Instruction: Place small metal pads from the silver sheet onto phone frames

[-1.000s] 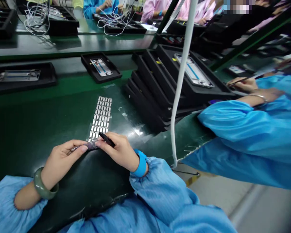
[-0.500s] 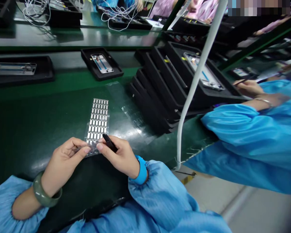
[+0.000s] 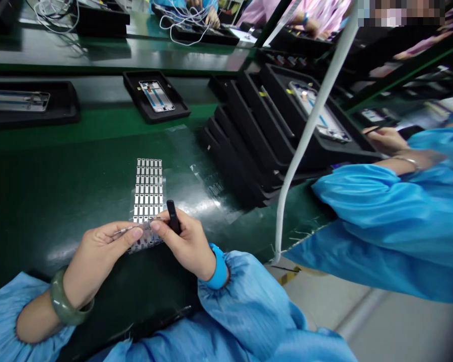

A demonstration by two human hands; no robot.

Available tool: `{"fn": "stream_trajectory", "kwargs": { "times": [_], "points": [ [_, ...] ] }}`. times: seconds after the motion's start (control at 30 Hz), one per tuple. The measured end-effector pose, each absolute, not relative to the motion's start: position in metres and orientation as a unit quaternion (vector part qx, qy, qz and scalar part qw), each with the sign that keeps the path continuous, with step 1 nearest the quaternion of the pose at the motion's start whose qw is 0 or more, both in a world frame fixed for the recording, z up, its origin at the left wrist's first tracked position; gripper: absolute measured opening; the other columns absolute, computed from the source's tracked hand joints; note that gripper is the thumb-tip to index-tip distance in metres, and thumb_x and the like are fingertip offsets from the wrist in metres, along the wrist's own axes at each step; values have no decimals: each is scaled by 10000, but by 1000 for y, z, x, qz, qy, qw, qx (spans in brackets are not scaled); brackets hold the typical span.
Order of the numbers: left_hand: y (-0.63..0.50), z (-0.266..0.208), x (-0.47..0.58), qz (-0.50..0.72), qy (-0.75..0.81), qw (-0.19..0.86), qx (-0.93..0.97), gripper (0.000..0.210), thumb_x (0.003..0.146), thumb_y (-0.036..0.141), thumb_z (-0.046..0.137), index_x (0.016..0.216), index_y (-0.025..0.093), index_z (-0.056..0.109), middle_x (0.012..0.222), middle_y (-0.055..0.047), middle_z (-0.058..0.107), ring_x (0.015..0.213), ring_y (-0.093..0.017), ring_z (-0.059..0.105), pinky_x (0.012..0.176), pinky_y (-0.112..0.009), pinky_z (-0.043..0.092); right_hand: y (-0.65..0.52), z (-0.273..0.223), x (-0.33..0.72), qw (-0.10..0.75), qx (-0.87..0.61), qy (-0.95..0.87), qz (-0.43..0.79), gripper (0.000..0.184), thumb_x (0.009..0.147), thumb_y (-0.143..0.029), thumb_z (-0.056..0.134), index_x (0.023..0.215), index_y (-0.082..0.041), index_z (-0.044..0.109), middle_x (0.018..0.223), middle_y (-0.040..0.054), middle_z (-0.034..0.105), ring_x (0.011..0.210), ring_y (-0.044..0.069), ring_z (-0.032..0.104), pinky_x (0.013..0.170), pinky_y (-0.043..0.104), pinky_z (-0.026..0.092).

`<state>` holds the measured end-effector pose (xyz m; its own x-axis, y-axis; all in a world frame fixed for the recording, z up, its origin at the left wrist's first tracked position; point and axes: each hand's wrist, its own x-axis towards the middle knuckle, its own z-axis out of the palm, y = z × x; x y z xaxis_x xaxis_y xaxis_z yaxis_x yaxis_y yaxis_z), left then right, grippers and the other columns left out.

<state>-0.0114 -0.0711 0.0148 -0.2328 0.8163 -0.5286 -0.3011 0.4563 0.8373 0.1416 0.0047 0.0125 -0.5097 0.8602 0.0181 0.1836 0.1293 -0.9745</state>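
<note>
A sheet of small silver-white stickers in rows lies on the green bench mat. At its near end, a piece of clear film is stretched between my hands. My left hand is closed, pinching the film's left side between thumb and fingers. A black stick-like tool rises from my right hand, which is closed around it. The thumb and fingertip of that hand also pinch the film's right side. The tool's lower end is hidden in the palm.
Black foam trays are stacked leaning at the right, the top one holding a phone frame. Two more trays with frames stand behind. A grey-white cable hangs down by the stack. A co-worker's blue sleeve is at right.
The sticker sheet has shifted slightly left and toward me. The black tool now stands more upright in my right hand, and more of the film shows below my fingers.
</note>
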Motion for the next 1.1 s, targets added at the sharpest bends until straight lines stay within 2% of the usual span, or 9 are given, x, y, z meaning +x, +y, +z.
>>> {"fn": "stream_trajectory", "kwargs": {
  "times": [0.17, 0.33, 0.53, 0.67, 0.73, 0.8, 0.87, 1.0, 1.1],
  "points": [
    [-70, 23, -12, 483, 586, 614, 216, 331, 678, 404, 734, 892, 151, 724, 914, -85, 722, 888, -226, 657, 913, -382, 490, 5, 15, 145, 307, -348, -690, 556, 120, 826, -312, 600, 827, -193, 611, 756, 4, 631, 704, 125, 599, 667, 248, 495],
    [-70, 27, -13, 495, 515, 670, 200, 311, 795, 377, 627, 993, 150, 707, 994, -102, 708, 958, -254, 639, 892, -408, 497, 8, 17, 149, 303, -311, -730, 528, 99, 842, -288, 583, 853, -200, 626, 788, 22, 641, 742, 141, 612, 706, 271, 509],
    [-70, 29, -24, 433, 460, 754, 182, 301, 813, 382, 593, 963, 153, 718, 926, -119, 713, 886, -264, 655, 775, -388, 531, 12, 20, 157, 298, -289, -738, 532, 96, 820, -290, 619, 837, -198, 644, 779, 11, 648, 708, 130, 617, 691, 258, 518],
    [-69, 29, -32, 399, 482, 727, 282, 369, 790, 456, 590, 961, 153, 714, 871, -123, 700, 818, -261, 651, 709, -368, 530, 14, 21, 157, 276, -289, -745, 534, 106, 822, -298, 619, 843, -199, 648, 769, 2, 650, 690, 121, 617, 663, 238, 516],
    [-69, 30, -33, 377, 524, 660, 384, 316, 728, 441, 658, 903, 183, 712, 842, -83, 687, 776, -223, 637, 683, -308, 515, 13, 20, 155, 264, -276, -752, 538, 125, 822, -314, 622, 848, -195, 650, 768, 2, 652, 696, 119, 619, 669, 231, 514],
    [-70, 30, -32, 353, 577, 578, 457, 214, 682, 400, 703, 755, 199, 686, 730, -30, 649, 674, -160, 596, 609, -235, 476, 11, 17, 152, 255, -240, -765, 540, 144, 833, -322, 610, 860, -185, 647, 787, 13, 659, 717, 122, 625, 691, 234, 512],
    [-70, 30, -29, 336, 612, 535, 476, 241, 708, 407, 672, 611, 192, 621, 599, -1, 573, 562, -116, 515, 521, -201, 413, 10, 14, 150, 258, -204, -783, 528, 157, 845, -323, 594, 864, -173, 638, 785, 29, 658, 724, 129, 622, 691, 241, 509],
    [-68, 27, -26, 324, 588, 575, 467, 371, 743, 444, 621, 497, 179, 538, 487, 19, 447, 465, -88, 381, 441, -201, 308, 8, 11, 151, 271, -157, -811, 494, 137, 852, -300, 586, 867, -168, 621, 764, 43, 652, 694, 130, 604, 659, 237, 505],
    [-68, 20, -27, 325, 553, 635, 431, 405, 741, 485, 622, 505, 172, 523, 477, 30, 426, 449, -75, 345, 429, -197, 280, 8, 13, 153, 267, -136, -816, 494, 133, 846, -266, 598, 903, -152, 635, 792, 58, 659, 708, 129, 614, 668, 225, 506]
  ]
}}
